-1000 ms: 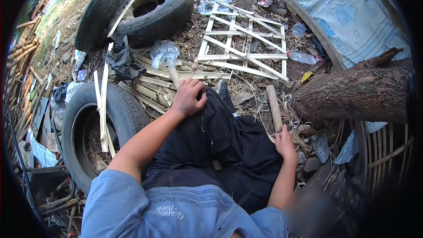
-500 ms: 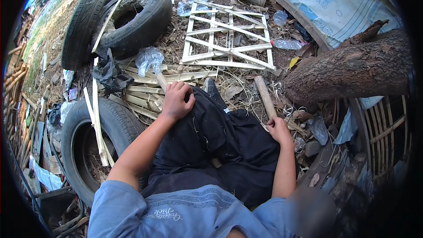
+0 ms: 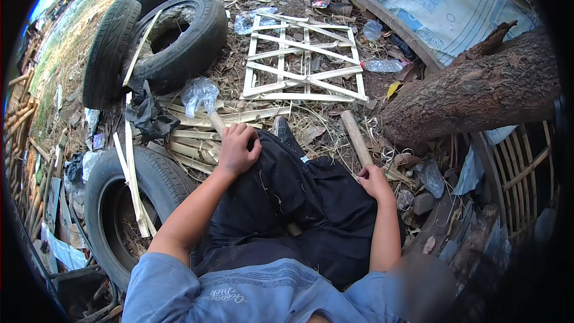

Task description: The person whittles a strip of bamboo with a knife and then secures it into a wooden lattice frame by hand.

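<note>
My left hand (image 3: 238, 149) rests on my left knee, over dark trousers (image 3: 287, 194). Its fingers are loosely bent and apart, with nothing seen in them. Just beyond lies a bundle of split bamboo strips (image 3: 194, 137), and a pale stick end (image 3: 216, 122) shows there by a clear plastic bag (image 3: 199, 96). On my right knee sits my right hand (image 3: 376, 182), its fingers curled together. A round wooden stick (image 3: 356, 137) reaches the fingertips; whether the fingers hold its end cannot be seen. Ahead on the ground lies a lattice frame of bamboo strips (image 3: 305, 63).
Old tyres stand and lie at the left, one tyre (image 3: 95, 203) beside my left arm. A thick tree trunk (image 3: 478, 90) crosses the right side. Behind it is a blue patterned sheet (image 3: 430, 6). A plastic bottle (image 3: 382, 66) lies by the lattice, among leaves and litter.
The view has shifted slightly, so the ground things sit a little lower and further left. Both hands remain on my knees.
</note>
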`<state>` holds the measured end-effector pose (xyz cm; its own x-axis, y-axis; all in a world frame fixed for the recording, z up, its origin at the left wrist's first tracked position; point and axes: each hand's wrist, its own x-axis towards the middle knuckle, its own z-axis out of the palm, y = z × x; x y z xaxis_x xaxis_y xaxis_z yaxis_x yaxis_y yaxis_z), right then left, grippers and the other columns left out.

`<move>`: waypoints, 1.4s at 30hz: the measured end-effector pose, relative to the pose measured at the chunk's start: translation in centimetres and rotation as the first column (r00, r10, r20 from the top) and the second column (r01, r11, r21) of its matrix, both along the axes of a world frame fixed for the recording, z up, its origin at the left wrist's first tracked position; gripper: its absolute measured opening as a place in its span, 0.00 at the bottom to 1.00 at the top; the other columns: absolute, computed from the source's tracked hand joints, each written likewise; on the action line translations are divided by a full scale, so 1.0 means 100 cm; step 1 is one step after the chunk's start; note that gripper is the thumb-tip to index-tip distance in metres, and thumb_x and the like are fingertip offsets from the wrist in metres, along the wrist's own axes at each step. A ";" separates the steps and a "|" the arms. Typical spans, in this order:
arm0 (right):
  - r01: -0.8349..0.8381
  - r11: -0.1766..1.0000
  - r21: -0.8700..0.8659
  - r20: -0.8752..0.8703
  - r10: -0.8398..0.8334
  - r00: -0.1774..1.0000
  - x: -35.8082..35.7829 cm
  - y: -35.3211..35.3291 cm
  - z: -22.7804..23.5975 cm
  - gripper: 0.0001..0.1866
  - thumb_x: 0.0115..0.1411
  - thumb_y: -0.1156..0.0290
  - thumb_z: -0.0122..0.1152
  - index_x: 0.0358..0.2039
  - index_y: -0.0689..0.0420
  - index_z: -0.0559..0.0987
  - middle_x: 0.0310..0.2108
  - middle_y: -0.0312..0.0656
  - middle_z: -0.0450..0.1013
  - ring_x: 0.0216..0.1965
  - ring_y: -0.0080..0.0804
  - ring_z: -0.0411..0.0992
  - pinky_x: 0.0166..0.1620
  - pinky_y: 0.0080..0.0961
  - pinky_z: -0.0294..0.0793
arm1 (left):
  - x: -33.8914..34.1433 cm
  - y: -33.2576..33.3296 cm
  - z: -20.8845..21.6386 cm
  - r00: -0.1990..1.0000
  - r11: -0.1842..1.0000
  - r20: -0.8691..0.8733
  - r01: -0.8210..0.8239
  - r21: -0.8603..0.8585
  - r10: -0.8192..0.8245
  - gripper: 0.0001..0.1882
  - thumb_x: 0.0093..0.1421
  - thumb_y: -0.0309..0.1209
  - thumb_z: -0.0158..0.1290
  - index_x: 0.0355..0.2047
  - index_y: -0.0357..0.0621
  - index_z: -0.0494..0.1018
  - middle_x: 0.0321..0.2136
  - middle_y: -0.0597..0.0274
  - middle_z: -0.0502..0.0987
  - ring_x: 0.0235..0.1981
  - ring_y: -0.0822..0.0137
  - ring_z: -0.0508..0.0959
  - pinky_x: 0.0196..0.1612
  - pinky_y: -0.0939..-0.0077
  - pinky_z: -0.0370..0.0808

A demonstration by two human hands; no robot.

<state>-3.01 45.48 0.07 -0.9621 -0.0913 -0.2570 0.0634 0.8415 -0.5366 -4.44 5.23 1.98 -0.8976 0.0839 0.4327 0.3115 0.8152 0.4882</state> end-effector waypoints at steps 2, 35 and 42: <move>0.014 1.000 -0.004 0.020 -0.014 1.000 0.001 -0.003 0.004 0.08 0.48 0.76 0.68 0.29 0.63 0.79 0.26 0.50 0.78 0.32 0.45 0.78 0.38 0.35 0.76 | 0.001 0.000 0.001 1.000 1.000 0.000 0.000 -0.001 0.000 0.06 0.49 0.31 0.55 0.25 0.44 0.71 0.26 0.61 0.70 0.35 0.58 0.71 0.43 0.65 0.65; -0.037 0.999 -0.033 0.054 0.039 0.998 0.001 -0.001 0.016 0.08 0.51 0.74 0.66 0.31 0.62 0.77 0.30 0.49 0.77 0.37 0.47 0.76 0.43 0.38 0.74 | -0.005 0.005 0.002 0.998 0.999 0.066 0.024 -0.043 -0.021 0.05 0.48 0.28 0.55 0.24 0.43 0.69 0.26 0.58 0.69 0.34 0.55 0.70 0.44 0.63 0.64; -0.059 0.998 -0.019 0.092 0.061 0.994 0.000 0.002 0.016 0.08 0.51 0.73 0.64 0.32 0.59 0.77 0.32 0.49 0.77 0.39 0.48 0.76 0.44 0.40 0.74 | -0.005 0.007 0.004 0.996 0.999 0.083 0.015 -0.039 -0.012 0.05 0.48 0.28 0.55 0.24 0.43 0.69 0.25 0.58 0.69 0.34 0.55 0.69 0.42 0.63 0.63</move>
<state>-3.05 45.70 1.69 -0.9271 -0.1529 -0.3423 0.0629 0.8367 -0.5440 -4.94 5.89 2.42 -0.9288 0.1119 0.3532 0.2825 0.8306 0.4799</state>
